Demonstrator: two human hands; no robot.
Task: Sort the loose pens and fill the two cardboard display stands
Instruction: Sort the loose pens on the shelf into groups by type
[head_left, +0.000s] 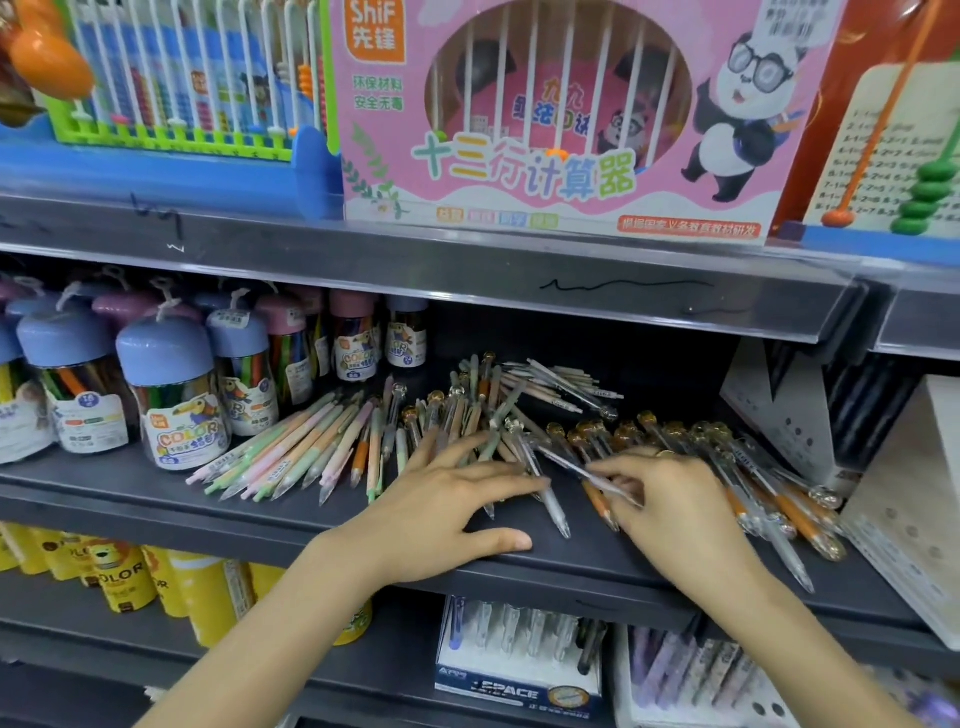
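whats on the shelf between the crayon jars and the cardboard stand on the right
In the head view, loose pens lie spread on the shelf between the crayon jars and the cardboard stand; both hands reach into them.

display stand (904, 499) cropped at right edge

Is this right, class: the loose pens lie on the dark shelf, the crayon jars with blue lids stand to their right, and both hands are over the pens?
Not quite. The head view shows the crayon jars to the left of the loose pens, not the right. The rest holds: pens on the dark shelf, left hand and right hand over them.
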